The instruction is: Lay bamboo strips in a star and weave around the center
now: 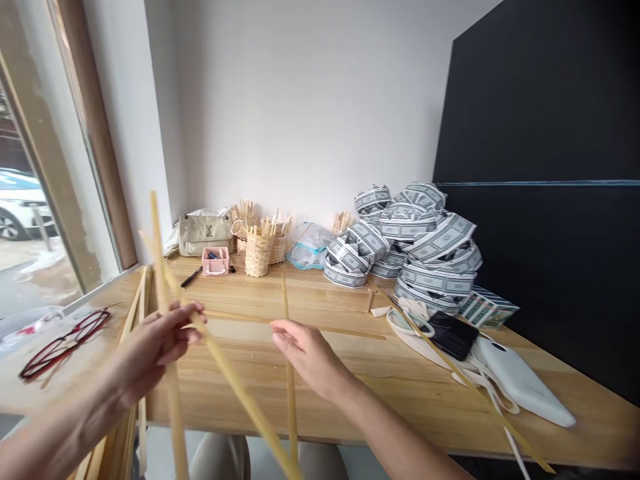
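Observation:
My left hand (163, 340) is closed on long, flat bamboo strips. One held strip (235, 380) slants down to the right, and another strip (173, 400) stands nearly upright, its lower end beyond the picture. To the right, my right hand (307, 353) is over two crossed strips, thumb and forefinger slightly apart and nothing visible between them. Of that pair, one strip (345, 331) runs sideways across the table (235, 347); the other strip (291, 407) points toward me. The hand hides their crossing, so whether it touches them is unclear.
Red-framed glasses (65, 343) and more strips (137, 313) lie left. At the back are a bag (205, 235), a pink box (216, 261) and woven baskets (257, 253). Patterned grey-white woven pieces (425, 247) are piled right, near a black phone (453, 335) and a white case (525, 383).

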Demonstrator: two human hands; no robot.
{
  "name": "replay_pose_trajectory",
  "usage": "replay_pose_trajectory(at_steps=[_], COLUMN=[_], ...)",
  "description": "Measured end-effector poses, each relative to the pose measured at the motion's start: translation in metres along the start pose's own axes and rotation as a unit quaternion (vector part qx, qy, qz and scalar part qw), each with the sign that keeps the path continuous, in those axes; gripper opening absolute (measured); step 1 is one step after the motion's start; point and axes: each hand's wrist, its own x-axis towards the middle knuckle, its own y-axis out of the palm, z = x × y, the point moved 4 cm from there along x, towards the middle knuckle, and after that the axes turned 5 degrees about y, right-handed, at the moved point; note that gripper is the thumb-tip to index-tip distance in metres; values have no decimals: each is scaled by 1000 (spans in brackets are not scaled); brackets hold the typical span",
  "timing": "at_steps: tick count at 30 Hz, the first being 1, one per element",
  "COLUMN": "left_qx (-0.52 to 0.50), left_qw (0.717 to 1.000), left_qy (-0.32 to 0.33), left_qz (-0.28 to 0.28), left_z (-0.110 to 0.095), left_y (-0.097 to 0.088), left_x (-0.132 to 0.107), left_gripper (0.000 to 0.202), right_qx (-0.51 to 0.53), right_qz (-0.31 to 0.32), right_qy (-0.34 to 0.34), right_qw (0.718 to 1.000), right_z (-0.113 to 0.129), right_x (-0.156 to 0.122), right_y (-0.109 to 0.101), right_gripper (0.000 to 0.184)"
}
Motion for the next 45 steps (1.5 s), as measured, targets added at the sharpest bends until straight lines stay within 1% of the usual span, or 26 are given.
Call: replay_pose_trajectory(at_steps=[1, 2, 4, 6, 9, 11, 13, 16, 18, 20, 22, 25, 28, 31, 34, 35, 36, 37, 38, 39, 41, 43, 45], left_qx=[-9, -16, -22, -20, -14, -13, -17, -51, -84, -111, -127, -116, -79, -27, 61, 116, 196, 298, 412, 443, 486, 518, 551], left_qw=[1000, 999, 997, 995, 994, 994, 997, 998, 996, 994, 992, 993, 996, 997, 988, 979, 961, 924, 866, 846, 815, 794, 774], left_qy=[7, 16, 12, 4, -3, -8, -11, -10, -8, -6, -6, -13, -12, 10, 49, 74, 111, 159, 212, 235, 262, 269, 263], left_qz=[22, 41, 72, 93, 111, 106, 80, 33, 14, -1, -9, 2, 27, 73, 133, 148, 163, 180, 188, 180, 173, 171, 169], left_z=[1, 2, 9, 16, 25, 28, 28, 22, 16, 11, 9, 6, -2, -14, -19, -20, -20, -19, -19, -18, -16, -14, -15], left_y=[7, 14, 28, 38, 45, 42, 33, 15, 6, 0, -2, 0, 8, 23, 47, 56, 66, 76, 87, 96, 111, 124, 134], left_x=[2, 5, 9, 11, 11, 11, 10, 9, 7, 4, 0, -3, 3, 29, 70, 86, 102, 117, 131, 144, 169, 191, 210], left_gripper=[14, 13, 14, 15, 20, 25, 28, 25, 26, 28, 30, 29, 24, 20, 23, 26, 31, 36, 38, 35, 24, 16, 13], right_qx=[53, 86, 86, 42, -15, -44, -73, -121, -159, -194, -222, -244, -248, -247, -238, -235, -231, -229, -226, -223, -216, -206, -194], right_qz=[28, 49, 60, 38, -17, -41, -55, -66, -54, -43, -41, -42, -36, -36, -46, -49, -52, -55, -57, -57, -56, -58, -63], right_qy=[9, 18, 40, 29, -31, -53, -41, 12, 53, 97, 122, 127, 140, 151, 151, 152, 152, 154, 158, 160, 165, 167, 168], right_qw=[998, 995, 994, 998, 999, 997, 995, 990, 984, 975, 967, 961, 958, 957, 958, 959, 959, 960, 960, 960, 961, 962, 964], right_z=[11, 22, 37, 44, 42, 31, 12, -23, -47, -65, -76, -81, -85, -91, -97, -99, -101, -102, -103, -105, -107, -110, -113], right_x=[-2, -4, -9, -12, -14, -14, -13, -10, -8, -6, -3, -1, -1, -3, -4, -4, -5, -5, -6, -7, -10, -13, -17], right_y=[0, 2, 7, 14, 19, 16, 8, -8, -15, -18, -18, -16, -18, -24, -30, -31, -32, -33, -35, -36, -40, -46, -54], right_gripper=[33, 33, 34, 41, 50, 53, 50, 47, 47, 45, 43, 44, 45, 44, 44, 44, 44, 43, 43, 43, 42, 42, 41])
